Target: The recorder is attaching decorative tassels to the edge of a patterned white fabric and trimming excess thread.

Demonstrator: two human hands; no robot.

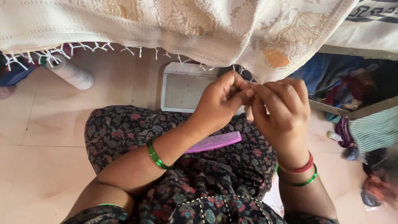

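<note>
While both grips, left hand (219, 101) and right hand (282, 110), pinch cream cloth (199, 29) hem threads, I log tassels (62, 50) knotted leftward, rightward edge unfinished.

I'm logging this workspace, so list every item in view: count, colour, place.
cloth: one, cream with gold embroidery and a knotted white fringe, hanging across the top
thread cone: one, white, on the floor at upper left
tray: one, white, on the floor under the cloth
comb: one, purple, on the lap
scissors: one, black, on the lap
bangles: green on both wrists, red on the right too
left hand: fingers pinching the cloth's edge
right hand: fingers pinching beside it
</note>
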